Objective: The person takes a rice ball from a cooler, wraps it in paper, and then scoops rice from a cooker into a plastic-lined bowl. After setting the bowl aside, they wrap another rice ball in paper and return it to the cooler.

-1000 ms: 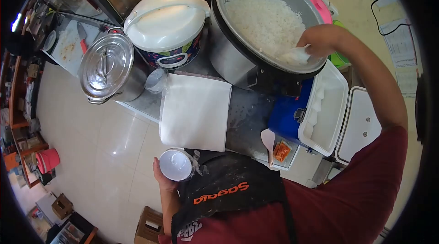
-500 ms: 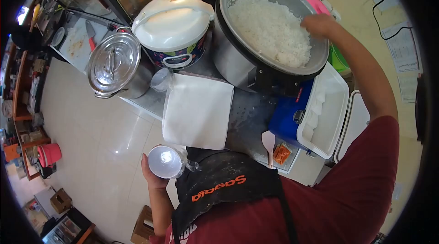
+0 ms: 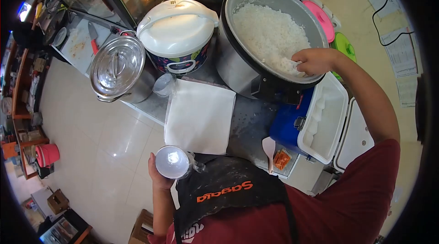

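My left hand (image 3: 158,177) holds a small white bowl (image 3: 172,162) with clear plastic wrap around it, just in front of the black apron. Over the near right rim of the large rice cooker (image 3: 238,67), my right hand (image 3: 313,61) has its fingers closed at the white rice (image 3: 270,33); something whitish shows at the fingertips, too unclear to name. A stack of white paper sheets (image 3: 199,116) lies on the counter between the bowl and the cooker.
A steel pot (image 3: 116,67) and a white-lidded rice cooker (image 3: 177,29) stand left of the large one. An open blue cooler (image 3: 288,127) sits at the right. Near the front edge lie a pink rice paddle (image 3: 269,148) and orange packets (image 3: 281,159).
My right hand has moved down from the cooker's right side to the rice near the rim. My left hand still holds the bowl. The view has shifted slightly.
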`<state>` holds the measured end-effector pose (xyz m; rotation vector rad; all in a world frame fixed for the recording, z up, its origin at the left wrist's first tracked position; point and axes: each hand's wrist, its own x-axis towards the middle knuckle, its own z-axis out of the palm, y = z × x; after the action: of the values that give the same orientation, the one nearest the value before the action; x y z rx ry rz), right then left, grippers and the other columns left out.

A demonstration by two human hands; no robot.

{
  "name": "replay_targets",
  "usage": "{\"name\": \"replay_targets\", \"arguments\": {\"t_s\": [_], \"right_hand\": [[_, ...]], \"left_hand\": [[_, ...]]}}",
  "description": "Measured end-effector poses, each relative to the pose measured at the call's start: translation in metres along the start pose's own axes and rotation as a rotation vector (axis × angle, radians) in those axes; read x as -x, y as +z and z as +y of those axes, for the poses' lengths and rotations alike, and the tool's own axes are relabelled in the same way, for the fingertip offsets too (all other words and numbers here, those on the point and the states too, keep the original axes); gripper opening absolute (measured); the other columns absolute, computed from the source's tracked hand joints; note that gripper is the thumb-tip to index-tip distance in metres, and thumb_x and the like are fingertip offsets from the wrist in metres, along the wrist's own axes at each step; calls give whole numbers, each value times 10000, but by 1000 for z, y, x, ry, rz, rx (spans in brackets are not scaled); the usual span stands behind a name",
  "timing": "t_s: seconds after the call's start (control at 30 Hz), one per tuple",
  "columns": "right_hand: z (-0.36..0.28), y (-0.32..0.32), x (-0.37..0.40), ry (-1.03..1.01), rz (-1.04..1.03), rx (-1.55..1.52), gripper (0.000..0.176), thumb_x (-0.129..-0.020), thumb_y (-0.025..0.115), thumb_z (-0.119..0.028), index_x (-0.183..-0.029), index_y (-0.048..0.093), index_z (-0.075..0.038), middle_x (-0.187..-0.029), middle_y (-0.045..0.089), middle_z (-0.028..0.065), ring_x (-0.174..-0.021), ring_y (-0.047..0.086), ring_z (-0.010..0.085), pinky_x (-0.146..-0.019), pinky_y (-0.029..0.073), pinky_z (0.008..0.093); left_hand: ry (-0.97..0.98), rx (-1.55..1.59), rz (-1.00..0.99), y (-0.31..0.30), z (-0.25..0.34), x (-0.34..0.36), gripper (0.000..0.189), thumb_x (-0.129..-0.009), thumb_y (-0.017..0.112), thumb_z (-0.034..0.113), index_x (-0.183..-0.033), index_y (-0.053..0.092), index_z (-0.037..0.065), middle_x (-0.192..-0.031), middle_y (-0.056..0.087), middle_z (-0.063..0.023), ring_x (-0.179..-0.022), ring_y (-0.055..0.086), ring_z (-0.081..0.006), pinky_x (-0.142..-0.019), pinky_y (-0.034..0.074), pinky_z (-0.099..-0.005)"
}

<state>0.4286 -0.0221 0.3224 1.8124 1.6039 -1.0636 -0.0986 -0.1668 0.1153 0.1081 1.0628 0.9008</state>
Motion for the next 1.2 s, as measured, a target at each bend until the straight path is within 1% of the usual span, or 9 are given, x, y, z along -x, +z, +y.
{"name": "replay_targets", "arguments": {"t_s": [0.07, 0.27, 0.37, 0.47, 0.57, 0.67, 0.87, 1.07, 1.2], "right_hand": [[2, 3, -7, 100, -50, -169, 156, -910, 533, -181, -951, 588, -40, -815, 631, 96, -670, 588, 181, -567, 470, 354], [-24, 4, -21, -61, -47, -537, 73, -914, 524, -119, -861, 518, -70, -703, 508, -21, -560, 431, 82, -473, 360, 275], [-15, -2, -36, -127, -152, -713, 82, -908, 527, -101, -925, 590, -51, -763, 611, 17, -592, 513, 80, -509, 415, 274], [-8, -17, -21, -106, -40, -314, 176, -899, 533, -82, -985, 664, -3, -896, 716, 136, -685, 655, 194, -628, 516, 349], [8, 4, -37, -241, 324, 107, 238, -897, 534, -90, -1012, 695, 41, -980, 724, 237, -834, 713, 338, -788, 544, 430], [-15, 14, -47, -185, 335, 84, 257, -893, 510, -87, -988, 692, 68, -975, 700, 283, -915, 691, 419, -852, 524, 469], [-46, 14, -58, -128, 330, -192, 283, -879, 462, -53, -986, 697, 60, -981, 701, 289, -940, 687, 416, -855, 520, 470], [-8, 1, -52, -357, 645, -185, 324, -924, 468, -103, -1152, 647, 42, -1080, 686, 248, -1030, 668, 338, -900, 507, 435], [24, -28, -12, -320, 661, -198, 330, -946, 490, -134, -1204, 628, 17, -1114, 679, 209, -1048, 652, 305, -910, 503, 405]], "left_hand": [[8, -2, -39, 9, 7, 1, 752, -972, 403, 660, -1268, 620, 4, -1205, 692, -160, -1129, 664, -333, -974, 534, -489], [30, -2, -68, 50, 27, -12, 777, -977, 353, 662, -1307, 601, 4, -1207, 688, -165, -1055, 700, -332, -891, 589, -471], [62, 17, -130, 82, 46, -10, 777, -977, 366, 656, -1323, 589, -3, -1221, 681, -178, -1037, 710, -340, -865, 609, -465], [101, 116, -182, 98, 58, -5, 772, -983, 378, 637, -1378, 541, -5, -1287, 648, -195, -1076, 699, -364, -873, 613, -486], [130, 156, -213, 121, 67, 1, 765, -987, 392, 614, -1444, 475, 6, -1364, 597, -211, -1134, 672, -397, -884, 612, -527], [153, 37, -394, 138, 77, 2, 762, -991, 393, 592, -1491, 416, 17, -1427, 542, -222, -1193, 636, -421, -899, 602, -574], [251, -17, -545, 181, 87, -18, 708, -1008, 394, 540, -1509, 402, 39, -1449, 520, -223, -1243, 604, -421, -903, 598, -590], [372, -16, -512, 247, 95, -30, 656, -1026, 424, 533, -1504, 434, 83, -1452, 536, -156, -1271, 594, -358, -946, 575, -539], [413, -384, -436, 317, 93, -38, 608, -1054, 416, 546, -1459, 478, 97, -1404, 568, -111, -1257, 593, -293, -997, 532, -473]]}}
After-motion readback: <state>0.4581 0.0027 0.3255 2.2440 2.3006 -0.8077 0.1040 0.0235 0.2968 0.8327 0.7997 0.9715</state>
